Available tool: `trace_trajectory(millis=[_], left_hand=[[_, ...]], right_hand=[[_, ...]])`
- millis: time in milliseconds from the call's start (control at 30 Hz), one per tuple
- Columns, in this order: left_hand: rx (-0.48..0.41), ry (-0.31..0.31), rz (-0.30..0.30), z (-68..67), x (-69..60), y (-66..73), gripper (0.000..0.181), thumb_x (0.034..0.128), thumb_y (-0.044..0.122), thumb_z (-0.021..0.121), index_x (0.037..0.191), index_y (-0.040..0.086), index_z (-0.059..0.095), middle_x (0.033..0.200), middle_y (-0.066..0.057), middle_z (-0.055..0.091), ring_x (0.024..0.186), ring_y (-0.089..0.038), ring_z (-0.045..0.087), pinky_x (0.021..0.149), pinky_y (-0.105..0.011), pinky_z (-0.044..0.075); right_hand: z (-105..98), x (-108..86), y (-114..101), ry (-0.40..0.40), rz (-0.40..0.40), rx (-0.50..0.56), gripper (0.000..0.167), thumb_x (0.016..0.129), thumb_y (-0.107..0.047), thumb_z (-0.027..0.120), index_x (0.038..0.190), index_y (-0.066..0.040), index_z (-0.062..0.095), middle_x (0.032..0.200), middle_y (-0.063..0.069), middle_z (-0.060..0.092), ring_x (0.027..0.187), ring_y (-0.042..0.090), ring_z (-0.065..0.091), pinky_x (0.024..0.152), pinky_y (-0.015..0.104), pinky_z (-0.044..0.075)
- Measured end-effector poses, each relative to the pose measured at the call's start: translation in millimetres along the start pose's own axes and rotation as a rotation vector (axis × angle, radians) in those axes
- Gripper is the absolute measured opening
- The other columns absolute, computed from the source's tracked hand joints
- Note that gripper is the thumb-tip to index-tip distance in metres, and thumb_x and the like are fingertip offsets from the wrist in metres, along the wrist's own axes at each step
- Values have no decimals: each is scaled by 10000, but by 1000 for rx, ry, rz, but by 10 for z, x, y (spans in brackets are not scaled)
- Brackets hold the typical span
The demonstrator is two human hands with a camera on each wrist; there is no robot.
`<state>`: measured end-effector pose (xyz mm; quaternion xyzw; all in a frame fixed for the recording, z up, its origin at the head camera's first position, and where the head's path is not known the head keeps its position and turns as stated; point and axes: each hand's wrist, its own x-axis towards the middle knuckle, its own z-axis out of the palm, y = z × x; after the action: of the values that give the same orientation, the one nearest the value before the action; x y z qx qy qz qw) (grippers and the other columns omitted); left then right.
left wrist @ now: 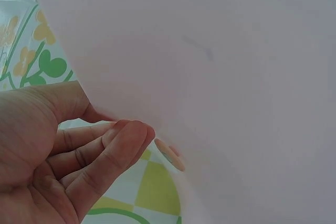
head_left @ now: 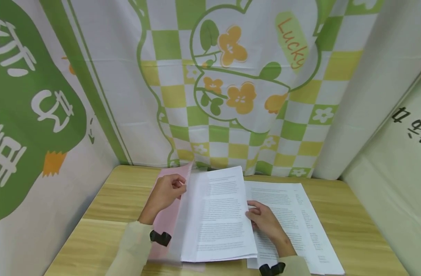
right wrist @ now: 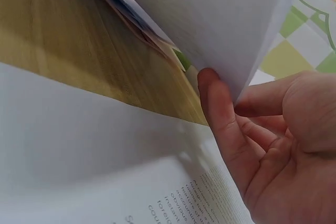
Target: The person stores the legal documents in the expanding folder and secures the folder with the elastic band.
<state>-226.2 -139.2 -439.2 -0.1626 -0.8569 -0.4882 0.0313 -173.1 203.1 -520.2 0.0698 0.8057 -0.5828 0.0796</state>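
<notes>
My left hand (head_left: 165, 193) pinches the edge of a translucent pink plastic folder (head_left: 163, 218), holding one side of it raised. In the left wrist view the folder sheet (left wrist: 210, 98) fills most of the picture beyond the fingertips. A stack of printed sheets (head_left: 224, 218) stands tilted, its left part behind the clear film of the folder. My right hand (head_left: 265, 222) grips the right edge of this stack between thumb and fingers. Below that hand lie other printed sheets (head_left: 300, 226), flat on the table; the right wrist view shows their text close up.
The wooden table (head_left: 355, 214) bears all the papers. A patterned green and white curtain (head_left: 231, 96) hangs behind its back edge, with cloth walls (head_left: 397, 172) at both sides. A dark wrist camera (head_left: 160, 237) sits on each sleeve.
</notes>
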Motion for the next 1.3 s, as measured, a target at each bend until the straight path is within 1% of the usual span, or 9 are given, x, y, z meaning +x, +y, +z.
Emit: trace_trajectory(millis=[167,233,400,500,667,733,1000,1167,1300], left_hand=[[2,5,-5,4,-11,18,93,899,6,682,984,-11,716,719,10,653,556,-182,656,593,-322,559],[4,6,-6,5,-14,24,86,898,6,686,978,-3,717,717,11,653,553,-178,655,593,-321,559],[5,6,-5,9,-11,25,100,896,5,685,988,-21,716,718,10,654,548,-154,649,586,-316,559],[9,3,-4,11,-10,20,102,898,7,686,991,-17,718,720,12,654,548,-153,649,584,-314,557],[14,3,-3,9,-13,21,102,895,8,685,989,-13,720,715,14,652,547,-161,649,578,-315,551],[16,4,-1,7,-12,23,105,893,9,685,989,-18,718,713,13,651,546,-161,649,577,-315,551],[11,6,-1,7,-12,16,104,896,9,684,987,-34,712,713,12,647,547,-150,644,572,-310,549],[9,5,1,14,-7,-4,111,899,6,679,992,-44,712,712,14,649,548,-148,645,579,-306,548],[13,4,7,14,0,-11,127,901,5,674,1004,-59,709,712,11,649,548,-146,646,578,-307,548]], right_hand=[[-11,18,-3,28,-6,18,425,985,-55,637,1400,15,577,1047,110,713,786,225,691,634,358,579],[-11,19,-3,30,-12,30,428,984,-56,637,1399,26,572,1050,116,710,787,227,690,631,359,579],[17,11,14,25,1,51,431,973,-52,643,1392,21,578,1045,122,704,799,238,697,647,377,590],[48,7,32,-1,8,78,430,961,-38,650,1381,23,579,1035,130,710,790,262,713,650,392,599],[92,11,55,-70,0,103,439,947,-38,669,1366,34,557,1027,153,725,769,296,731,649,415,606],[106,20,59,-85,-7,109,447,945,-39,674,1366,40,546,1028,158,727,766,297,733,646,415,607],[158,28,23,-104,-16,85,475,948,-54,694,1386,42,537,1005,139,735,754,262,726,616,379,600],[203,24,-20,-90,-13,62,467,952,-50,697,1387,31,547,953,107,729,728,244,710,606,375,598],[244,26,-59,-103,-19,64,454,952,-43,697,1376,35,553,918,100,718,722,244,702,616,390,601]])
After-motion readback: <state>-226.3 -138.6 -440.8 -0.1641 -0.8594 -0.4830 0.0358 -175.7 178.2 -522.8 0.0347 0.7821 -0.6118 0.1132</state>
